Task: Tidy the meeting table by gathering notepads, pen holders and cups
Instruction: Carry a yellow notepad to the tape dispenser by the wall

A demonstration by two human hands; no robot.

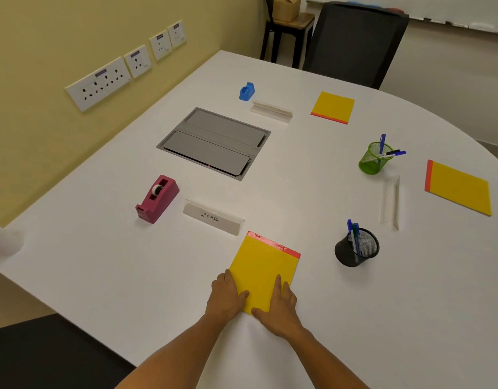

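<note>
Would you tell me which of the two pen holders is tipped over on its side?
The green pen holder at the far right; the black pen holder nearer the hands is leaning but not lying flat.

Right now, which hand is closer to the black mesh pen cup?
The right hand. It rests on the near yellow notepad, on the side toward the black mesh pen cup. The left hand grips the notepad's far side.

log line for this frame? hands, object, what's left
hands: left and right both on near notepad | lifted: cannot tell | left: far notepad, right notepad, green holder, black holder
</note>
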